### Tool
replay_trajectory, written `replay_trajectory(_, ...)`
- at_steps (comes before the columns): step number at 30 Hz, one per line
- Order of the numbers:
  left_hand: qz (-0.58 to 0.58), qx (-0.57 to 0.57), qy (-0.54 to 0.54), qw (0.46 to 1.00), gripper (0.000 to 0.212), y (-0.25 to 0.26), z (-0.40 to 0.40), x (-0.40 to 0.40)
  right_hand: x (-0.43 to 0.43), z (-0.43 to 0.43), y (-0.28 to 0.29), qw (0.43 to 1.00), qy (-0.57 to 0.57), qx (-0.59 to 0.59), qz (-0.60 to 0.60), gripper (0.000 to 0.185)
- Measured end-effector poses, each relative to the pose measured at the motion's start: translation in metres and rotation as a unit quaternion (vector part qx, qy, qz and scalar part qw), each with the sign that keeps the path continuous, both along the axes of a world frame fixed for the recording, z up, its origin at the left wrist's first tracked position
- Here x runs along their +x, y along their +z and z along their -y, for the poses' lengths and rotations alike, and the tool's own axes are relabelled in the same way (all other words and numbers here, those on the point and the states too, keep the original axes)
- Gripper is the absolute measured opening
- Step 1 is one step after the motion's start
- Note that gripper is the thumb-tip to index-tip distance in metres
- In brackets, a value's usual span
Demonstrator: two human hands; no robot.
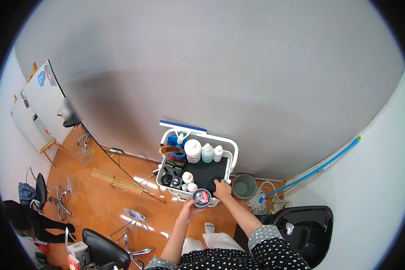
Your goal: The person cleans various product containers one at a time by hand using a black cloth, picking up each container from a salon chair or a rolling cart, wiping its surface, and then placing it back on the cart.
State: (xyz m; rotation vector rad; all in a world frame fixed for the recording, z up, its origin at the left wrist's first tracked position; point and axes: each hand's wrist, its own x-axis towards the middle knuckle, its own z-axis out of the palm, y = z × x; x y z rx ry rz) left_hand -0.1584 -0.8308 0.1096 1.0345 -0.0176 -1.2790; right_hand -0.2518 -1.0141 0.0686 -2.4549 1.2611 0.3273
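Note:
My left hand [190, 210] holds a round jar [201, 197] with a dark lid that bears red and white printing, just off the near edge of a white utility cart [234, 143]. Over the cart's near right corner, the fingers of my right hand [223, 190] close on a black item [211, 185]; its exact kind is unclear against the black mat [202, 172]. A large white bottle [192, 151], a pump bottle with blue liquid [207, 153] and a smaller white bottle [218, 154] stand along the back. At the left are a wooden-backed brush [169, 150] and hair clipper guards [175, 163].
Right of the cart stand a grey bucket [244, 186] and a string mop [256, 201] with a blue handle [317, 168]. A black shampoo basin [307, 233] is at lower right. Black salon chairs [106, 248] and another person [37, 222] are at left, below leaning mirrors [42, 98].

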Motion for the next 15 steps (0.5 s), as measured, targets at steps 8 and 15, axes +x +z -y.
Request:
replay_trajectory(8,-0.134,-0.189,0.048,0.972,0.058,0.051,0.029,0.016,-0.027,0.035,0.096,0.802,-0.146,0.281,0.506,0.061)
replay_trajectory(15,-0.198,-0.271,0.071,0.940,0.057,0.109,0.055,0.004,-0.020,-0.021,0.234,0.838,0.146,0.116,0.513,0.061)
